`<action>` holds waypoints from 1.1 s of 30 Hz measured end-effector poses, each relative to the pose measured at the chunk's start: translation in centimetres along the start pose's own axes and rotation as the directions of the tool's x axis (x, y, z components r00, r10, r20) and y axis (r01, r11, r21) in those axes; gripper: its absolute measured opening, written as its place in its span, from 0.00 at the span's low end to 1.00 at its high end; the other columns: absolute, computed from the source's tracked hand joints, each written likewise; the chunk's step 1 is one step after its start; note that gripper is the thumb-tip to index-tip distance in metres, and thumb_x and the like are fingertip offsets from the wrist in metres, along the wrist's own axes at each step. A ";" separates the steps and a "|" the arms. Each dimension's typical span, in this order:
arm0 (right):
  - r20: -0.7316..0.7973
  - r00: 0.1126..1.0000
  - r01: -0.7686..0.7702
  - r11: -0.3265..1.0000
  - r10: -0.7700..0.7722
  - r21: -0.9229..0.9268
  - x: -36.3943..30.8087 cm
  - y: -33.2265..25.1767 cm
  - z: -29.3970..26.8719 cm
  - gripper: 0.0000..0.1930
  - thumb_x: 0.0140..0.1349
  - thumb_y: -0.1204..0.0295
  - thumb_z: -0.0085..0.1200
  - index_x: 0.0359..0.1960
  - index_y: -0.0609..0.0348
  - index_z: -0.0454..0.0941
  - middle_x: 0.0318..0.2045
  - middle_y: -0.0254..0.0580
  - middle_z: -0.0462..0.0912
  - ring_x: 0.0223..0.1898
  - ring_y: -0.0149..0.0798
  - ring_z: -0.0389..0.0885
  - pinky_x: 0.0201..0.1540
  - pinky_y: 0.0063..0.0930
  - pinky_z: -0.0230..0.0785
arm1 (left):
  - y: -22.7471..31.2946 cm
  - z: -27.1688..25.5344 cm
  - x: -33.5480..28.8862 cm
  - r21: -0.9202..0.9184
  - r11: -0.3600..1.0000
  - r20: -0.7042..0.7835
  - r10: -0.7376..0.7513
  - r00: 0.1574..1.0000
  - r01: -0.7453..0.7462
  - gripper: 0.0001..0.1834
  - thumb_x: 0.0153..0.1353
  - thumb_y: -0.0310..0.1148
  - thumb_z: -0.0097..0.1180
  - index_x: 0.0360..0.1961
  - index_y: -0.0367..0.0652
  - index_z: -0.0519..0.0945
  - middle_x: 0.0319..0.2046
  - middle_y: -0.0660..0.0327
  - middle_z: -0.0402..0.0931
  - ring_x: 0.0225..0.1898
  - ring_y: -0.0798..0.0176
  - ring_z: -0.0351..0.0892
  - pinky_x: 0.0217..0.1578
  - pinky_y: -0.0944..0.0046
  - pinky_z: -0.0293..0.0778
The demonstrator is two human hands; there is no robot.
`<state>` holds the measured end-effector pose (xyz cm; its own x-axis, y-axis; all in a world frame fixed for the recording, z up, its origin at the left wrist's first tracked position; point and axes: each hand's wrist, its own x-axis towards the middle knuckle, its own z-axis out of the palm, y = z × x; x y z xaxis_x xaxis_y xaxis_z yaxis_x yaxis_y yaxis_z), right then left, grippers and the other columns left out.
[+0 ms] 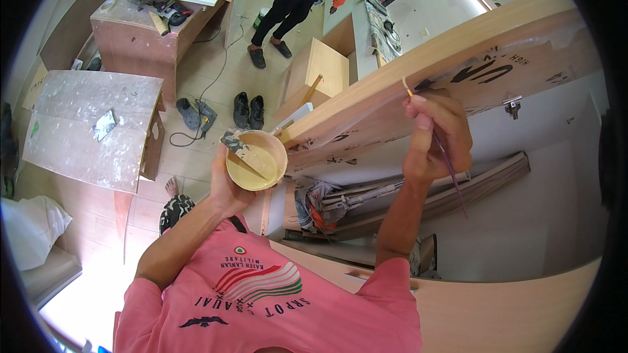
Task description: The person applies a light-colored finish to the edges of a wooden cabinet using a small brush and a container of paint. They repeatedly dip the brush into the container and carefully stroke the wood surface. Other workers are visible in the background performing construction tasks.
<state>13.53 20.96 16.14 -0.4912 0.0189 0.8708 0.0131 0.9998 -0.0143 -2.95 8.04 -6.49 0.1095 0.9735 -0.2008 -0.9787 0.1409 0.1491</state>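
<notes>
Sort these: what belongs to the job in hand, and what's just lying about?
Apparently in use:
cup of yellowish liquid, in the left hand
spatula, in the cup
thin brush, in the right hand
wooden board, at the brush tip

Probably lying about:
black shoes
corded tool
white bag

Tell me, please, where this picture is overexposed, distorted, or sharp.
Head view: lower left washed out to white; head view: the wooden board bends near the picture's black rim; head view: the left hand with the cup and the right hand with the thin brush look fairly sharp.
</notes>
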 end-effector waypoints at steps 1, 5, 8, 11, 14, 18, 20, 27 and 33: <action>0.028 0.999 0.019 1.000 -0.019 0.004 0.0 0.1 -0.1 0.10 0.56 0.84 0.51 0.39 0.71 0.82 0.32 0.51 0.82 0.28 0.37 0.81 0.32 0.24 0.75 | 0.0 -0.2 0.0 0.004 1.000 0.005 -0.001 1.000 0.001 0.43 0.67 0.68 0.25 0.64 0.44 0.69 0.45 0.48 0.78 0.38 0.49 0.78 0.40 0.54 0.73; -0.070 0.997 -0.013 0.999 0.016 0.041 0.0 -0.2 0.3 0.12 0.52 0.85 0.52 0.38 0.71 0.82 0.31 0.50 0.82 0.28 0.38 0.81 0.31 0.26 0.75 | -0.2 0.0 0.0 0.006 1.000 -0.041 0.009 0.999 -0.009 0.43 0.67 0.69 0.24 0.64 0.44 0.69 0.45 0.49 0.78 0.38 0.49 0.78 0.40 0.55 0.73; -0.056 0.998 -0.006 1.000 0.007 0.003 0.0 -0.1 0.3 0.13 0.50 0.86 0.52 0.38 0.71 0.82 0.30 0.50 0.83 0.27 0.39 0.81 0.31 0.27 0.75 | 0.0 0.0 -0.1 0.018 1.000 -0.014 0.010 1.000 -0.010 0.43 0.67 0.69 0.25 0.64 0.44 0.69 0.45 0.48 0.78 0.38 0.49 0.78 0.40 0.55 0.73; 0.027 1.000 0.014 0.999 -0.013 -0.045 -0.1 -0.3 0.0 0.13 0.49 0.86 0.52 0.37 0.71 0.83 0.30 0.50 0.83 0.27 0.39 0.80 0.30 0.28 0.74 | 0.0 0.0 0.0 0.004 1.000 -0.015 0.014 1.000 -0.014 0.42 0.67 0.68 0.26 0.65 0.45 0.68 0.45 0.48 0.78 0.37 0.49 0.78 0.40 0.55 0.73; 0.037 0.999 0.011 1.000 -0.011 0.004 0.0 -0.4 0.2 0.13 0.49 0.87 0.52 0.36 0.71 0.83 0.29 0.49 0.83 0.27 0.39 0.81 0.31 0.27 0.74 | 0.1 0.1 0.0 -0.008 1.000 0.015 -0.006 1.000 0.006 0.42 0.67 0.68 0.27 0.66 0.45 0.67 0.45 0.47 0.78 0.37 0.49 0.78 0.41 0.55 0.73; -0.023 0.999 -0.047 0.999 0.047 0.028 -0.2 -0.6 0.5 0.13 0.46 0.87 0.52 0.35 0.71 0.83 0.28 0.48 0.83 0.28 0.39 0.81 0.32 0.27 0.75 | 0.1 0.3 -0.1 -0.016 1.000 0.024 -0.005 1.000 0.006 0.42 0.67 0.68 0.28 0.67 0.46 0.67 0.45 0.47 0.77 0.38 0.49 0.77 0.41 0.55 0.73; 0.018 1.000 -0.022 1.000 0.022 -0.001 -0.1 -0.7 0.4 0.12 0.49 0.87 0.51 0.36 0.72 0.82 0.28 0.49 0.82 0.27 0.39 0.80 0.31 0.27 0.73 | 0.0 0.5 -0.1 -0.021 1.000 0.017 0.006 1.000 -0.005 0.43 0.67 0.68 0.28 0.67 0.45 0.67 0.45 0.47 0.77 0.38 0.49 0.77 0.41 0.55 0.73; -0.016 0.998 -0.053 0.992 0.055 0.115 -0.9 -0.7 0.0 0.12 0.51 0.88 0.51 0.38 0.72 0.81 0.27 0.51 0.82 0.27 0.39 0.80 0.30 0.26 0.73 | -0.1 0.5 0.0 0.002 1.000 0.006 0.010 1.000 -0.010 0.44 0.66 0.69 0.29 0.70 0.46 0.64 0.45 0.51 0.78 0.37 0.52 0.77 0.41 0.57 0.73; 0.024 0.935 -0.313 0.791 0.354 0.526 -4.3 -5.1 0.9 0.11 0.56 0.86 0.53 0.42 0.73 0.80 0.34 0.57 0.82 0.28 0.38 0.80 0.31 0.26 0.74 | -0.2 0.7 -2.7 -0.043 0.993 0.004 0.110 0.994 -0.110 0.43 0.65 0.70 0.31 0.68 0.48 0.66 0.50 0.54 0.77 0.44 0.53 0.78 0.44 0.55 0.75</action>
<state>14.83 15.77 12.05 -0.4758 0.3717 0.7971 -0.2942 0.7868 -0.5426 -2.90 5.48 -5.31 0.0019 0.9838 -0.1794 -0.9914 0.0254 0.1287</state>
